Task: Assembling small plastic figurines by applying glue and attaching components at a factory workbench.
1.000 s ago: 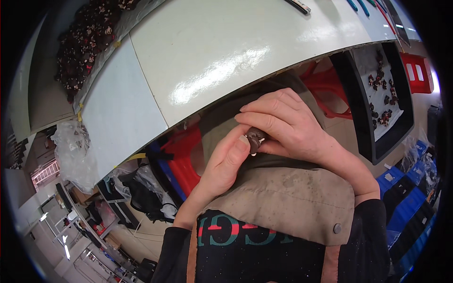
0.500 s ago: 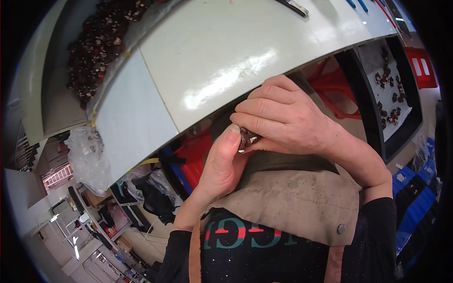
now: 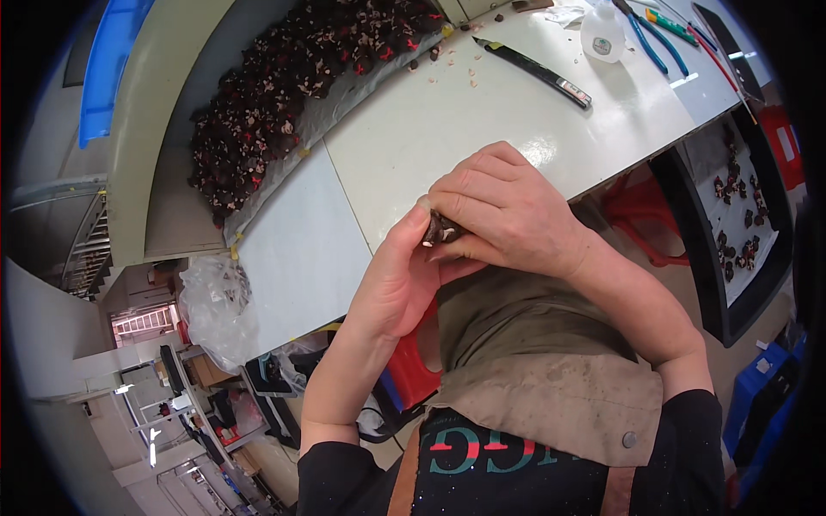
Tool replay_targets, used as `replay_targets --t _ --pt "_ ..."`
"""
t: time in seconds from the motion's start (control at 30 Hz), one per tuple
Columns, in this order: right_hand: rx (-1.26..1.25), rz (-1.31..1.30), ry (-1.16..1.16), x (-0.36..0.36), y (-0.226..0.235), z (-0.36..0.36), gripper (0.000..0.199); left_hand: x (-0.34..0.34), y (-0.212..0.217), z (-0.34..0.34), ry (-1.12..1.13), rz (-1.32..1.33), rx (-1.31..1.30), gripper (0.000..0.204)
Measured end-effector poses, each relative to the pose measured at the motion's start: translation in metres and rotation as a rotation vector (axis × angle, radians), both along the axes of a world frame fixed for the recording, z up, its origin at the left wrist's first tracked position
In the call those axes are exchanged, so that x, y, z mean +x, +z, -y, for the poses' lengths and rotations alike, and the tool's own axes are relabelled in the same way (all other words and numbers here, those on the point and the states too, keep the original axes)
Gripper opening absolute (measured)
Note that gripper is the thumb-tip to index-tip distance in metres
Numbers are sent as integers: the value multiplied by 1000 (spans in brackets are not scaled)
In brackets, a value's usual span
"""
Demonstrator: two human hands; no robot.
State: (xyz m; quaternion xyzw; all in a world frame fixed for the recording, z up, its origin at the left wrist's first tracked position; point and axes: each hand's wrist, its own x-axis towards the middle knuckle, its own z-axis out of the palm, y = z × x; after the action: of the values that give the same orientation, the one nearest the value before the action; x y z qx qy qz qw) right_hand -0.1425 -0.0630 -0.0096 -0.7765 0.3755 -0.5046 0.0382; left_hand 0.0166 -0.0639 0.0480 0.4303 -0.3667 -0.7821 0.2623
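Note:
Close to the table's front edge, my left hand (image 3: pixel 394 277) and my right hand (image 3: pixel 520 217) meet around a small dark brown piece with whitish bits (image 3: pixel 435 230). The left thumb presses along its upper left side. On the other side, the right hand's curled fingers and thumb close on it. Its lower part shows between the hands, while the rest is covered by fingers. I cannot make out exactly what kind of thing it is. A large heap of similar dark pieces (image 3: pixel 267 112), some with red marks, lies at the far left.
On the white table (image 3: pixel 292 258) lie a dark pen-like tool (image 3: pixel 533 70), a white bottle (image 3: pixel 601 34), blue-handled pliers (image 3: pixel 650 39) and pale crumbs. A black-rimmed tray (image 3: pixel 718 301) holds several dark pieces at the right. A plastic bag (image 3: pixel 215 314) hangs at the left edge.
The view has shifted, so more of the heap and the tabletop tools show. Both hands still hold the dark piece together, with its grip slightly changed.

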Motion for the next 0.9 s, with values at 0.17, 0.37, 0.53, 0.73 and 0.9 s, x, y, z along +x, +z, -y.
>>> replay_targets --t 0.17,0.37,0.53,0.73,0.9 --pt "7 4 -13 0 1 1 40 0 1 4 -12 -7 12 44" --pt "9 2 -24 -1 0 1 41 0 1 6 -37 1 18 44" --pt "12 4 -29 -2 -2 -1 42 -2 0 5 -38 12 15 44" --pt "18 -4 -21 -2 -1 -1 42 0 -1 5 -24 -4 27 43" --pt "13 -23 -21 -1 -2 0 42 2 -3 6 -20 -13 26 43"
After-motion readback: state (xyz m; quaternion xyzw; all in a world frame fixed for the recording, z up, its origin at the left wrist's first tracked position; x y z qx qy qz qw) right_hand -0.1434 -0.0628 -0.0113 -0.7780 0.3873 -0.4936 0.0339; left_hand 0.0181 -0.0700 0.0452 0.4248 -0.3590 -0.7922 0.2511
